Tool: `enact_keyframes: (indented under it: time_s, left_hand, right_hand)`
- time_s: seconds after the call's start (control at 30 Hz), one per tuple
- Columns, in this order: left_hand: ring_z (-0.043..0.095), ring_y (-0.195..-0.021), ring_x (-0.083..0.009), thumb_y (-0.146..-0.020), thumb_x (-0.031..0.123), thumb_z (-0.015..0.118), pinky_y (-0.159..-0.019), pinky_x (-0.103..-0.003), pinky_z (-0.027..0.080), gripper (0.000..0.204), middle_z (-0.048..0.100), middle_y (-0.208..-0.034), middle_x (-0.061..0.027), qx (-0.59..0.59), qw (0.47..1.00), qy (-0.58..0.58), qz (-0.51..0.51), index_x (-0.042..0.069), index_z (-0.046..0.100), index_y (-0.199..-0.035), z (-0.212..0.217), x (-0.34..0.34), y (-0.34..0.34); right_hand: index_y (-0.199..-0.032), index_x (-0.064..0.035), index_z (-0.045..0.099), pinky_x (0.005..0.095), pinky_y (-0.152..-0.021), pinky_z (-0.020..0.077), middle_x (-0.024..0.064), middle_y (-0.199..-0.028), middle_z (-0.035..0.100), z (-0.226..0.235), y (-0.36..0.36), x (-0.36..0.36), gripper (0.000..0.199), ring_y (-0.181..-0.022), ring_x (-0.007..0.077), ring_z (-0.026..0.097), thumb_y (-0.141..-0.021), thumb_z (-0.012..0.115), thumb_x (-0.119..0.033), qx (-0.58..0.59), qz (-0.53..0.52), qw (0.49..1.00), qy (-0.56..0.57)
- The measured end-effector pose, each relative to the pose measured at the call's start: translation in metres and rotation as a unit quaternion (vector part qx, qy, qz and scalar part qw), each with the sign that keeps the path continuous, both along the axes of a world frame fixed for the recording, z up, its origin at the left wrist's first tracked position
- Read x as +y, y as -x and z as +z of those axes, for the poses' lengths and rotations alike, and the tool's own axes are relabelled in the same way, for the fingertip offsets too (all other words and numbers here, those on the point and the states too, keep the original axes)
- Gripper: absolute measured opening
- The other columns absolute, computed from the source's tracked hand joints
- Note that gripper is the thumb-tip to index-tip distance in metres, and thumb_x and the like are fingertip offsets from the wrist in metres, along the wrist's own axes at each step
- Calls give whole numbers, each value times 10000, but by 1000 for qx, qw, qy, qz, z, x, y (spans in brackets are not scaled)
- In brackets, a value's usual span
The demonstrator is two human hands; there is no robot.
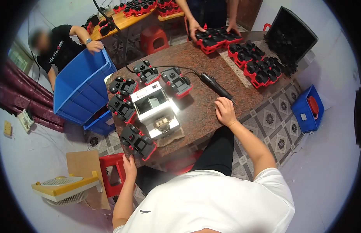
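Observation:
My right hand (pixel 225 112) rests on the speckled brown tabletop (pixel 203 128) near its edge, fingers loosely extended and nothing in them. Just beyond its fingertips lies a black electric screwdriver (pixel 215 86), its cable running back to the left. My left hand (pixel 130 167) is at the table's near left edge, fingers stretched upward, just below a black-and-red toy car chassis (pixel 137 140). Whether it touches the chassis or only the edge I cannot tell. Several more toy car chassis (pixel 176 80) stand around a white screw feeder (pixel 152 101) with an open top.
Across the table, a person's hands (pixel 194 30) hold joined chassis (pixel 211 39). A black bin (pixel 293 33) of dark parts tips at the far right. Another person grips a large blue crate (pixel 81 85) at left. A yellow-and-white fan (pixel 66 188) and red stool (pixel 112 174) stand lower left.

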State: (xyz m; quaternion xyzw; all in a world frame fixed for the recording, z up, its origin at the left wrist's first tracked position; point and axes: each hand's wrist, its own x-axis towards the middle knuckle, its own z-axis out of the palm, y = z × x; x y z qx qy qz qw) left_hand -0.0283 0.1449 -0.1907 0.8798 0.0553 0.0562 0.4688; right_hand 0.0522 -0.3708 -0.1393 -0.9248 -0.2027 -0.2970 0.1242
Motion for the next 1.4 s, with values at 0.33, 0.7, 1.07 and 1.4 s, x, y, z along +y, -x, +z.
enact_keyframes:
  time_s: [0.33,0.7,1.07,1.4]
  left_hand:
    - [567,-1059,-304,-968,374,367,-902,-431,442,426,587,-1148,-166,142,886,428,106,50,459,-1229,-67,38,6]
    - [614,-904,-191,-896,228,490,-776,-316,475,308,645,-982,-126,332,929,128,-99,11,591,-1090,-119,-64,69]
    - [522,-1123,-388,-933,473,360,-948,-457,404,563,545,-1199,-250,398,791,-174,-432,-2,552,-1167,-158,-192,60]
    - [427,-1249,-274,-903,434,471,-1008,-352,333,532,548,-1250,-180,468,774,11,-427,38,527,-1254,-138,-242,-20]
  right_hand:
    - [-880,-48,555,421,-801,398,137,-975,530,-42,-8,43,174,-958,323,487,-714,583,-91,42,-20,996,-78]
    - [-788,-49,572,412,-794,426,96,-875,571,-43,-11,38,66,-894,306,530,-764,591,-108,53,-60,983,-166]
    - [-976,-44,593,402,-885,390,109,-1086,558,-31,-7,46,205,-1046,303,504,-780,593,-101,87,-88,989,-81]
    - [-1074,-44,555,436,-939,353,163,-1202,507,-13,-18,55,361,-1147,339,463,-721,621,-84,188,-94,975,-70]
